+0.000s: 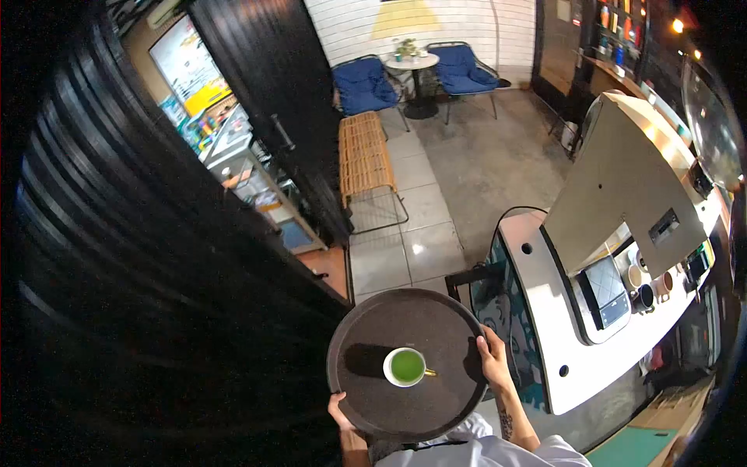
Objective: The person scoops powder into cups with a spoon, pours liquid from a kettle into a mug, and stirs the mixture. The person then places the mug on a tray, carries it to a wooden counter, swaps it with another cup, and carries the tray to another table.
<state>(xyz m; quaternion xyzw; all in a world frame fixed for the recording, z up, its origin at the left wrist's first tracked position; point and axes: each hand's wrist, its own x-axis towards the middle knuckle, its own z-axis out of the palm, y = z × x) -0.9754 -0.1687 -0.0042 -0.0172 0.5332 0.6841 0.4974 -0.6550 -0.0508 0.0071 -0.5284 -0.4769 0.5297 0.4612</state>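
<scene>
A round dark brown serving tray (443, 323) is held level in front of my body. On its middle stands a white cup (387, 377) with a gold handle pointing right, filled with green liquid (408, 366). My left hand (340, 411) grips the tray's lower left rim, thumb on top. On the right rim, my right hand (493, 359) is closed with the thumb over the edge. The fingers under the tray are mostly hidden.
A white counter (580, 381) with a large beige machine (634, 171) and several cups stands close on the right. Dark corrugated panels (156, 272) line the left. Ahead are a rattan bench (364, 154), blue chairs (366, 84) and a round table (424, 62).
</scene>
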